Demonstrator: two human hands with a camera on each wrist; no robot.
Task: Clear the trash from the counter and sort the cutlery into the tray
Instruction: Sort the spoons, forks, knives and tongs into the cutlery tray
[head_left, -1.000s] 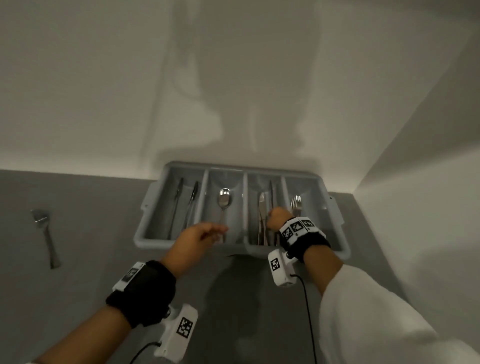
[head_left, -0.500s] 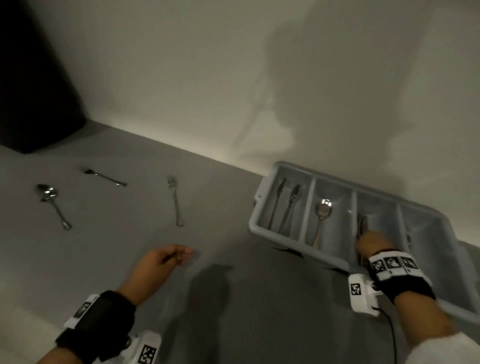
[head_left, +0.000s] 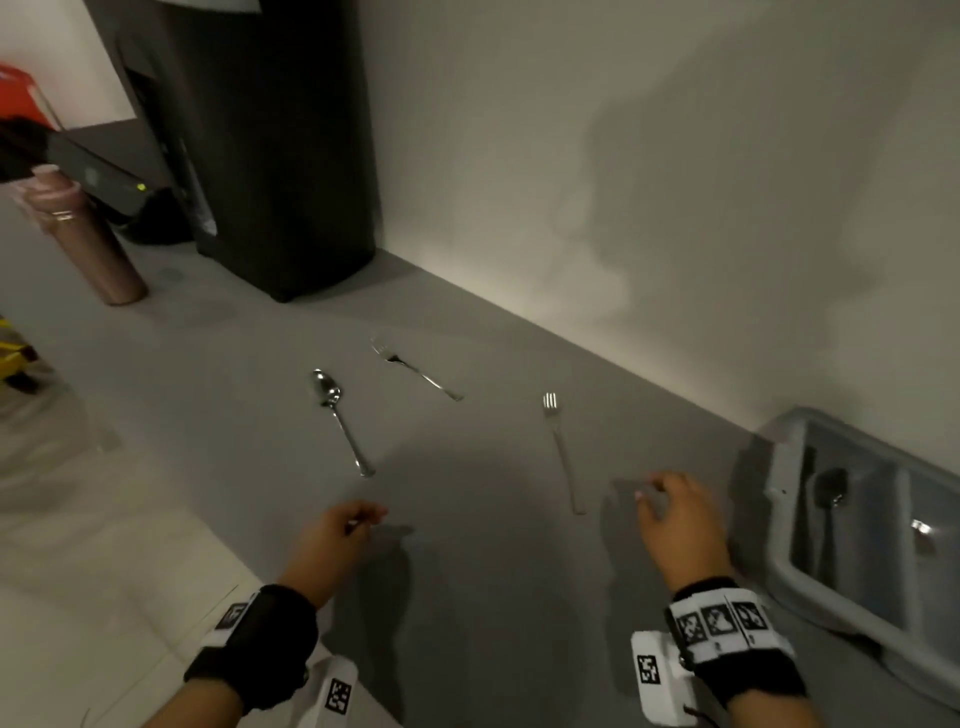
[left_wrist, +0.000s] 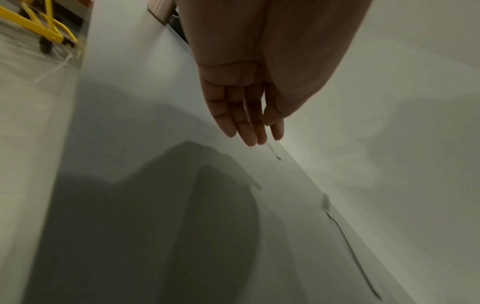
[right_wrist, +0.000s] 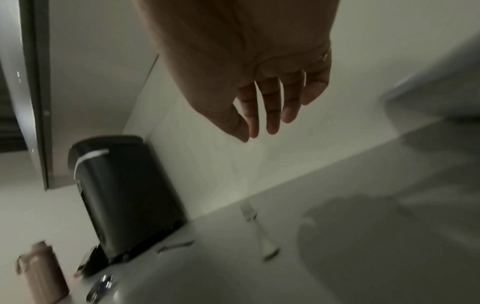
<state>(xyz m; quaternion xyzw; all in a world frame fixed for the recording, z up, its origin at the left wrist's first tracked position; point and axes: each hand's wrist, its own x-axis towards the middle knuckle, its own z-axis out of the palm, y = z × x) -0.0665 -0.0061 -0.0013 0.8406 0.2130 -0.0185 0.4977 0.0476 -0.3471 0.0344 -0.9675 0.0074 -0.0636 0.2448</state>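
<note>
hands (head_left: 675, 525) empty, tray (head_left: 779, 519) head-view only

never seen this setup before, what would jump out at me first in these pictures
Three pieces of cutlery lie loose on the grey counter: a spoon, a fork beside it nearer the wall, and a second fork further right. Both hands hover empty above the counter, the left hand near the spoon's handle, the right hand just right of the second fork. A tall black bin stands against the wall, and the grey cutlery tray sits at the far right.

A pink bottle (head_left: 85, 241) stands left of a black appliance (head_left: 270, 145).
</note>
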